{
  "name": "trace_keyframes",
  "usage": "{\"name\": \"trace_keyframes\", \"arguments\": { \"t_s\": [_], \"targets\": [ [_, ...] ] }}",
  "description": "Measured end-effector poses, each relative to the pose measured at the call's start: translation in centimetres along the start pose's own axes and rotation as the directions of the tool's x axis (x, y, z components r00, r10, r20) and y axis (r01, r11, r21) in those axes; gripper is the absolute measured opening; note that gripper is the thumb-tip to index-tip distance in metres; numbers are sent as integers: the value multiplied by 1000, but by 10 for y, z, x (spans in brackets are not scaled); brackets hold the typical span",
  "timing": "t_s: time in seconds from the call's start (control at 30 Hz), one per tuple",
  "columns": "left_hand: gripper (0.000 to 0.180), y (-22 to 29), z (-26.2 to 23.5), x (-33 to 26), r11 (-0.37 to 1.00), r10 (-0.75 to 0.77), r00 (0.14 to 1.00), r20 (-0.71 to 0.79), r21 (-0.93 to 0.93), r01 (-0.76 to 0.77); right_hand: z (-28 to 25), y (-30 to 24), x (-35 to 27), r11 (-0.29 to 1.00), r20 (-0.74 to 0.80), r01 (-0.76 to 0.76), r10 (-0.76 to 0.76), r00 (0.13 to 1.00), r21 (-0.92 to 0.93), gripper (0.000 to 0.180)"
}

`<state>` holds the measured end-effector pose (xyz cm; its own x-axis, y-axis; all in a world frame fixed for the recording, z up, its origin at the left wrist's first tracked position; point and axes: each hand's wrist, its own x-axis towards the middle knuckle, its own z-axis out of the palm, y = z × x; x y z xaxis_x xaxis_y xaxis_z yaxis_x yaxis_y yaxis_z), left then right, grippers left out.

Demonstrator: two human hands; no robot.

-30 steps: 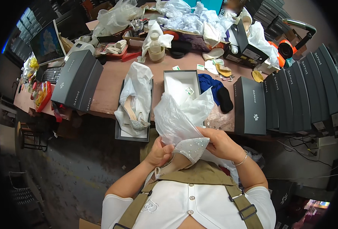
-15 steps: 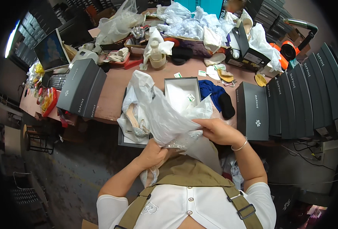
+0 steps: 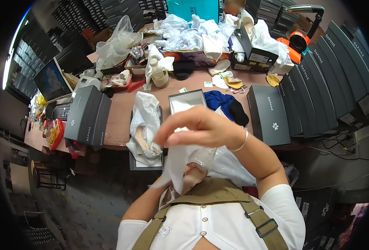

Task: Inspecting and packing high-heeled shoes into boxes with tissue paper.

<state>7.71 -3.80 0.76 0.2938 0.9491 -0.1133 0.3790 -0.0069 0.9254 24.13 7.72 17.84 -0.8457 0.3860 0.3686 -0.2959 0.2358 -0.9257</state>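
Note:
A glittery silver shoe (image 3: 203,157) is in front of my chest, partly wrapped in white tissue paper (image 3: 177,163). My left hand (image 3: 189,167) grips this shoe from below and is mostly covered by the paper. Above it, my right hand (image 3: 197,125) reaches across to the left, fingers bent and slightly blurred, with the paper hanging from the fingertips. A matching shoe (image 3: 145,143) lies on tissue in an open grey shoebox (image 3: 146,163) at the table's front edge. Behind my right hand is a shallow grey box lid (image 3: 187,100) with a white inside.
Dark shoeboxes (image 3: 318,87) stand in a row on the right, and two more (image 3: 86,114) on the left. A blue cloth (image 3: 218,100) lies beside the lid. Farther back are a bottle (image 3: 156,71), crumpled tissue (image 3: 193,35) and an orange tool (image 3: 297,41). A monitor (image 3: 53,81) stands far left.
My right hand has swung left and up across the shoe, bringing the tissue paper along. The shoe has tilted in my left hand, which is now largely hidden. The view has shifted slightly.

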Motion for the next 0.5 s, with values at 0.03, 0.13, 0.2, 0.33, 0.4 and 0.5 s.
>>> {"name": "trace_keyframes", "arguments": {
  "t_s": [0.03, 0.13, 0.2, 0.33, 0.4, 0.5],
  "targets": [
    [51, -11, 6, -1, 832, -103, 993, 58, -542, 118, -3, 5, -3, 986, -72, 0, 12, 997, 167, 39],
    [58, -20, 12, -11, 570, -35, 999, -9, -821, 13, -36, 39, -45, 882, -171, -264, 212, 962, -390, 66],
    [58, -22, 10, -12, 487, -15, 1000, 4, -873, 11, -36, 66, -87, 754, -159, -453, 433, 887, -475, 70],
    [59, -29, 16, -15, 344, 15, 1000, 13, -939, 7, -8, 93, -116, 695, -270, -650, 591, 760, -309, 42],
    [54, -34, 19, -18, 234, -30, 1000, -5, -972, 2, -8, 98, -120, 734, -310, -622, 545, 779, -274, 33],
    [48, -41, 18, -22, 168, -77, 997, -26, -986, -13, -13, 97, -115, 674, -291, -639, 569, 769, -370, 32]
  ]
}}
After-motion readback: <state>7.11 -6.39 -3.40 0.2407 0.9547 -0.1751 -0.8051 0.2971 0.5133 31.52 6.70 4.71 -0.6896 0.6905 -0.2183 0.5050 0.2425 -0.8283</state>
